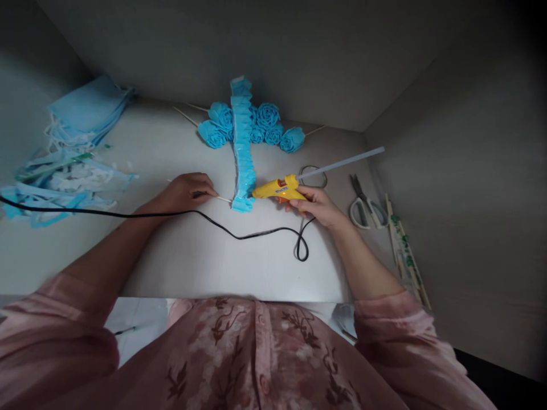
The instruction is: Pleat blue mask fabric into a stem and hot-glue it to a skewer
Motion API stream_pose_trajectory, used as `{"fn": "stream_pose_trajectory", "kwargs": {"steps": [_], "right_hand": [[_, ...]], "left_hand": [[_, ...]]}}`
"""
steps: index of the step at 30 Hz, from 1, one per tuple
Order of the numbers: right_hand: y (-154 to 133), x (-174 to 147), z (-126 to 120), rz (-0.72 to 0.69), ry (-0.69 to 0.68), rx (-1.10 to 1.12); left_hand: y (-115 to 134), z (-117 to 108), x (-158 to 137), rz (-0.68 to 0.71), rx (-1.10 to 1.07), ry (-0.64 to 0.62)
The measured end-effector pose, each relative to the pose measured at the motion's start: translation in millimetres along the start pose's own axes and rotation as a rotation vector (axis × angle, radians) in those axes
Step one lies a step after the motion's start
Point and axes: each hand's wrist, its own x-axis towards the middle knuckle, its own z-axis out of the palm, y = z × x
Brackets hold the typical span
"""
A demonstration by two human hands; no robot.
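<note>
My right hand (314,204) is closed around a yellow hot glue gun (277,188), with a long translucent glue stick standing out of its back end. The gun's nozzle is at the lower end of a pleated blue strip (243,154), touching it or just beside it. Between the fingers of my left hand (190,191) is a thin pale stick (223,199), whose tip meets the strip's lower end. Beyond, the strip's upper part lies across several blue rosette flowers (268,115), some with thin sticks as stems.
A black cord (239,236) runs across the table (239,273) in front of my hands. Blue sheets (88,108) and cut scraps (64,182) lie at left. White-handled scissors (367,210) and a bundle of sticks (405,245) are at right. Walls stand behind and at right.
</note>
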Motion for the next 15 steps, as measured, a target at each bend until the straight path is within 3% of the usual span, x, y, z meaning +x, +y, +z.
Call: {"fn": "stream_pose_trajectory", "kwargs": {"steps": [8, 15], "right_hand": [[0, 3, 7, 0.004, 0.013, -0.017], [-2, 3, 10, -0.007, -0.005, -0.028]], "left_hand": [[17, 0, 9, 0.07, 0.106, 0.133], [32, 4, 30, 0.162, 0.172, 0.056]]}}
